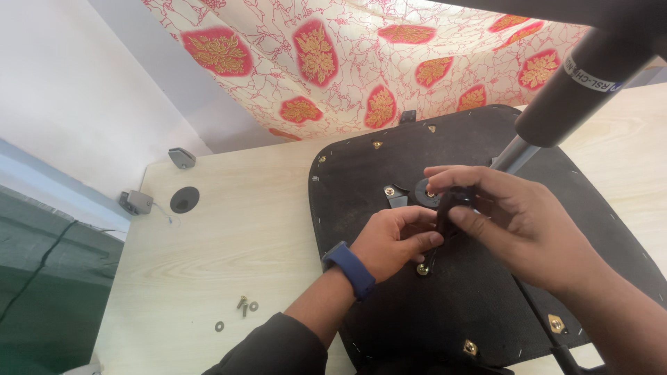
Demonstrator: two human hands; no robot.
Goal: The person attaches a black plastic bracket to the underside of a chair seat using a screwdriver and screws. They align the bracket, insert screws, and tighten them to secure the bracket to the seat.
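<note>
A pale wood-grain tabletop is seen spread across the view. Near its front edge, a small brass bolt with two loose washers is found lying, and one more steel washer just to the left. A round black cable hole is set toward the far corner, with a grey plastic clip beside it. Behind, a cream curtain with red and gold floral patches is hung.
</note>
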